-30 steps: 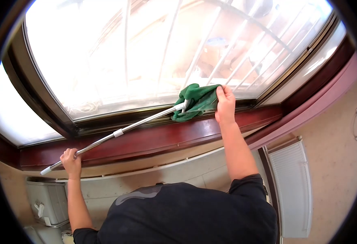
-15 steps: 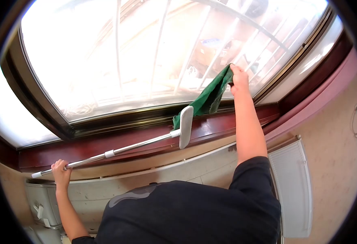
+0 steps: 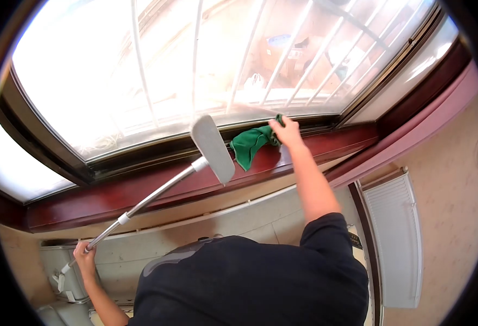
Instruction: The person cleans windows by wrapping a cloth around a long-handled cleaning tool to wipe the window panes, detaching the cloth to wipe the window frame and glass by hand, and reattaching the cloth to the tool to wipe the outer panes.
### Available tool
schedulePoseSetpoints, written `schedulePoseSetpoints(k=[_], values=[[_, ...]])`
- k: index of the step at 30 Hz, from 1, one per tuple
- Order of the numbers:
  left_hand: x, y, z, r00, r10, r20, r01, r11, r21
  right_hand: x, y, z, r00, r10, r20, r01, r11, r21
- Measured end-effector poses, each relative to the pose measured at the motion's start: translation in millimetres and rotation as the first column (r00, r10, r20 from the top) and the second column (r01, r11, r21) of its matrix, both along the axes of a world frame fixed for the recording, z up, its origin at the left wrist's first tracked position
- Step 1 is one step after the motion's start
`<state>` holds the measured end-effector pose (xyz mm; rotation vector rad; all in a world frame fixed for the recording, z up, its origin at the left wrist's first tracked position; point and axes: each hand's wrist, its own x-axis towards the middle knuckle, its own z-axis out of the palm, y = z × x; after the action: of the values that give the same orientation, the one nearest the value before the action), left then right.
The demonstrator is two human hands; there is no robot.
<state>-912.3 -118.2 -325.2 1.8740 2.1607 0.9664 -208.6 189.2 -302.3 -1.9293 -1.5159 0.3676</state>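
Low on the left, my left hand [image 3: 84, 255] is closed around the metal pole of a flat mop [image 3: 157, 194]. The mop's pale, flat head [image 3: 213, 149] is raised in front of the window frame and covers part of it. My right hand [image 3: 287, 132] grips one end of a green cloth [image 3: 250, 144] at the back of the dark red windowsill [image 3: 326, 148]. The cloth's loose part droops leftward over the sill, just right of the mop head, with a small gap between them.
A large window pane [image 3: 108, 81] with white bars [image 3: 240, 60] behind it fills the top. At right hangs a pink curtain [image 3: 407, 127], above a white ribbed panel [image 3: 394, 233]. A pale ledge [image 3: 239, 233] runs below the sill.
My right hand came down and left from the glass to the sill, bringing the green cloth, which now lies bunched. The mop head rose and swung left, while my left hand dropped slightly.
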Motion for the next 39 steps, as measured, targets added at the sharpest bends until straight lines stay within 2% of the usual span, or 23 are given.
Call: schedulePoseSetpoints(k=[1, 2, 4, 5, 6, 7, 8, 9, 13, 18, 19, 21, 23, 24, 26, 27, 29, 31, 32, 34, 35, 37, 39], values=[[0.2, -3.5, -2.2, 0.994, 0.039, 0.099, -0.036, 0.999, -0.031, -28.2, -19.4, 12.3, 0.995, -0.091, 0.036, 0.093, 0.994, -0.051], [3.1, -7.1, -2.9, 0.994, 0.042, 0.097, -0.039, 0.999, -0.033, -61.3, -37.1, 28.3, 0.981, -0.179, 0.077, 0.186, 0.978, -0.098], [8.2, -12.7, -3.7, 0.970, 0.080, 0.230, -0.069, 0.996, -0.054, -86.0, -32.7, 9.3, 0.943, -0.237, 0.231, 0.251, 0.968, -0.029], [7.5, -14.5, -5.9, 0.971, 0.077, 0.226, -0.066, 0.996, -0.056, -94.4, -32.5, 4.7, 0.926, -0.249, 0.285, 0.254, 0.967, 0.018], [4.2, -16.0, -9.3, 0.948, 0.104, 0.300, -0.083, 0.993, -0.081, -101.5, -32.2, -2.2, 0.884, -0.294, 0.363, 0.265, 0.955, 0.129], [0.2, -17.1, -11.1, 0.921, 0.128, 0.369, -0.094, 0.990, -0.108, -107.8, -33.1, -5.6, 0.874, -0.298, 0.384, 0.247, 0.953, 0.178], [-3.9, -18.3, -12.5, 0.924, 0.115, 0.365, -0.080, 0.991, -0.111, -113.5, -34.1, -8.5, 0.861, -0.308, 0.406, 0.232, 0.946, 0.226], [-7.2, -18.6, -14.0, 0.893, 0.115, 0.435, -0.081, 0.992, -0.095, -122.5, -34.9, -17.1, 0.841, -0.327, 0.431, 0.181, 0.921, 0.344], [-5.7, -13.2, -19.4, 0.780, 0.097, 0.618, -0.100, 0.995, -0.029, -173.3, -48.1, -15.7, 0.867, -0.161, 0.471, -0.031, 0.927, 0.374], [-5.7, -4.9, -27.0, 0.726, 0.085, 0.683, -0.108, 0.994, -0.008, -245.4, -70.0, -3.6, 0.873, 0.090, 0.479, -0.246, 0.930, 0.274], [-4.1, -2.6, -27.2, 0.704, 0.086, 0.705, -0.123, 0.992, 0.001, -252.4, -68.0, -7.1, 0.872, 0.081, 0.483, -0.241, 0.929, 0.280], [-8.3, 1.4, -35.4, 0.684, 0.080, 0.725, -0.123, 0.992, 0.007, -249.8, -60.6, -13.0, 0.870, 0.067, 0.488, -0.235, 0.927, 0.291], [-10.1, 3.6, -37.7, 0.659, 0.084, 0.747, -0.127, 0.992, 0.000, -232.4, -61.4, -11.4, 0.887, 0.214, 0.409, -0.337, 0.905, 0.258], [-10.5, 3.8, -39.9, 0.659, 0.073, 0.749, -0.130, 0.991, 0.018, -223.8, -64.0, -10.8, 0.884, 0.216, 0.416, -0.341, 0.905, 0.255], [-2.8, 5.3, -42.3, 0.651, 0.064, 0.756, -0.139, 0.990, 0.036, -200.9, -72.5, 2.0, 0.910, 0.256, 0.326, -0.384, 0.818, 0.429], [1.0, 4.8, -41.7, 0.647, 0.068, 0.760, -0.152, 0.988, 0.041, -179.0, -71.9, 14.0, 0.918, 0.247, 0.311, -0.377, 0.790, 0.484], [11.4, 0.4, -43.0, 0.637, 0.078, 0.767, -0.176, 0.983, 0.046, -125.0, -64.6, 28.3, 0.970, 0.057, 0.237, -0.176, 0.836, 0.519], [19.4, -3.4, -43.1, 0.613, 0.132, 0.779, -0.219, 0.976, 0.007, -54.2, -46.4, 17.8, 0.880, -0.214, 0.424, 0.069, 0.940, 0.333], [20.9, -4.1, -45.1, 0.613, 0.135, 0.779, -0.221, 0.975, 0.004, -25.0, -43.6, 15.8, 0.866, -0.254, 0.431, 0.150, 0.954, 0.260], [25.0, -8.0, -47.2, 0.607, 0.143, 0.782, -0.229, 0.973, -0.001, 6.6, -37.6, 19.3, 0.804, -0.255, 0.537, 0.278, 0.960, 0.039], [26.6, -9.8, -46.8, 0.606, 0.151, 0.781, -0.236, 0.972, -0.005, 11.2, -33.4, 19.4, 0.806, -0.247, 0.538, 0.271, 0.962, 0.035], [29.9, -12.2, -44.2, 0.602, 0.179, 0.778, -0.247, 0.969, -0.033, 14.1, -26.4, 20.8, 0.810, -0.204, 0.550, 0.312, 0.944, -0.110], [41.3, -12.5, -36.9, 0.622, 0.196, 0.758, -0.264, 0.964, -0.033, 9.4, -20.9, 19.6, 0.799, -0.193, 0.570, 0.329, 0.933, -0.146]])
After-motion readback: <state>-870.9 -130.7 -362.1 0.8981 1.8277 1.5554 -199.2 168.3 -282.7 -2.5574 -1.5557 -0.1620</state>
